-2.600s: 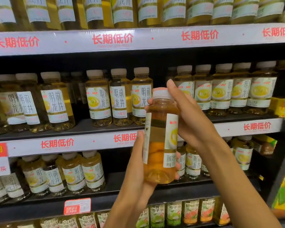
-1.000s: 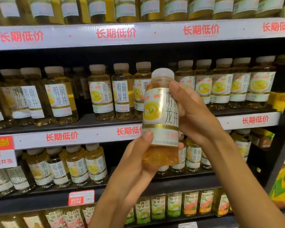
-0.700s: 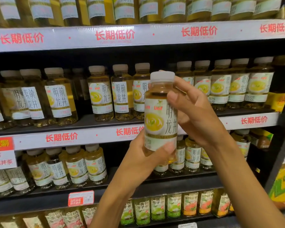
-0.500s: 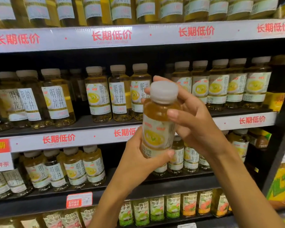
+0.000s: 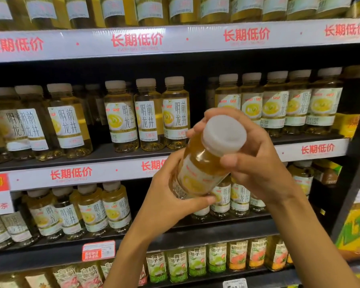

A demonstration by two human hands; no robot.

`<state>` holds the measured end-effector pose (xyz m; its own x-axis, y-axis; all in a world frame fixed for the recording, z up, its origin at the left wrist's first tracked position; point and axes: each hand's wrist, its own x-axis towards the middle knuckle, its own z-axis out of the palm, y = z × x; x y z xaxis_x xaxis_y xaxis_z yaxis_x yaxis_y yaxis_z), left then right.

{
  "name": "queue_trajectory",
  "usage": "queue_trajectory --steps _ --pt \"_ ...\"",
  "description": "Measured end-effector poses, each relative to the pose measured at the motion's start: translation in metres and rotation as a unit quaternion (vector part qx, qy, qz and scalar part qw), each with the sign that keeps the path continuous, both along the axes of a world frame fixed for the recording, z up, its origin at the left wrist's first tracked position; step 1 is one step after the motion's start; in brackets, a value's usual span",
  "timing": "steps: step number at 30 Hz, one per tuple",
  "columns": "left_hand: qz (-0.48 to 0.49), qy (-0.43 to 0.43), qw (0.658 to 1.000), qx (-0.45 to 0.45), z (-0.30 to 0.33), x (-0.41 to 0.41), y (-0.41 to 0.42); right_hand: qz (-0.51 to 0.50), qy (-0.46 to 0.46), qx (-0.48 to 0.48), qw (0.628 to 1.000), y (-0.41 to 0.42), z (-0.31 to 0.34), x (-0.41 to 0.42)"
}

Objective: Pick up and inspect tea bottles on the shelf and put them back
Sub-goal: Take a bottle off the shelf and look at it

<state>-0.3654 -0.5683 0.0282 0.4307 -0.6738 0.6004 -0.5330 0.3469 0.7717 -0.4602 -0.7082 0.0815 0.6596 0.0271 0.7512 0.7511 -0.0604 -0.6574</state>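
A tea bottle (image 5: 202,163) with amber liquid, a pale label and a white cap is held in front of the shelves, tipped so its cap points toward me and to the right. My left hand (image 5: 166,202) grips its lower end, thumb across the label. My right hand (image 5: 256,161) curls round the neck and shoulder just below the cap. Rows of matching tea bottles (image 5: 148,115) stand upright on the middle shelf (image 5: 104,173) behind, with a gap in the row right behind the held bottle.
More tea bottles (image 5: 92,210) fill the shelf below, and smaller green and orange labelled bottles (image 5: 197,260) stand on the lowest one. Yellow cartons (image 5: 355,229) sit at the right edge. A dark upright post (image 5: 353,173) bounds the shelving on the right.
The bottle has gone from upright to tipped with its cap toward me and has dropped a little. Both hands kept their hold while turning it.
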Motion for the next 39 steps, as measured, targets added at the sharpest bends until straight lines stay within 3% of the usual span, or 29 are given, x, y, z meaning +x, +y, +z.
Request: queue_trajectory --steps 3,6,13,16,19,21,23,26,29,32,34,37,39 --pt "-0.025 0.034 0.999 -0.004 0.0 -0.002 0.003 0.002 0.012 0.076 0.997 0.002 0.003 0.006" --pt "-0.044 0.052 0.998 0.011 -0.002 -0.007 0.002 -0.013 0.033 0.086 0.996 0.003 0.008 0.013" --pt "0.036 0.074 0.996 -0.045 -0.012 -0.021 -0.012 -0.145 0.061 0.12 0.98 0.006 0.011 0.021" --pt "-0.04 0.158 0.986 -0.037 -0.013 -0.019 -0.01 -0.146 0.099 0.112 0.978 0.007 0.015 0.023" --pt "-0.177 0.287 0.941 -0.023 -0.013 -0.019 -0.008 -0.093 0.104 0.138 0.981 0.006 0.016 0.023" --pt "-0.201 0.311 0.929 -0.018 -0.012 -0.021 -0.009 -0.079 0.1 0.146 0.981 0.006 0.018 0.022" --pt "-0.131 0.273 0.953 -0.018 -0.015 -0.02 -0.012 -0.097 0.088 0.14 0.981 0.007 0.02 0.019" --pt "0.008 0.133 0.991 -0.028 -0.013 -0.016 -0.011 -0.179 0.049 0.107 0.977 0.011 0.022 0.014" --pt "0.025 0.07 0.997 -0.023 -0.013 -0.023 -0.016 -0.216 0.032 0.097 0.971 0.017 0.023 0.014" --pt "0.014 0.078 0.996 -0.05 -0.015 -0.025 -0.021 -0.162 0.081 0.095 0.979 0.015 0.026 0.015" --pt "-0.024 0.149 0.987 -0.061 -0.014 -0.02 -0.019 -0.113 0.108 0.102 0.982 0.01 0.027 0.016" --pt "-0.177 0.303 0.936 -0.024 -0.011 -0.014 -0.013 -0.061 0.133 0.106 0.983 0.005 0.027 0.018" --pt "-0.221 0.33 0.918 -0.001 -0.011 -0.015 -0.014 -0.055 0.129 0.095 0.986 0.006 0.027 0.02"
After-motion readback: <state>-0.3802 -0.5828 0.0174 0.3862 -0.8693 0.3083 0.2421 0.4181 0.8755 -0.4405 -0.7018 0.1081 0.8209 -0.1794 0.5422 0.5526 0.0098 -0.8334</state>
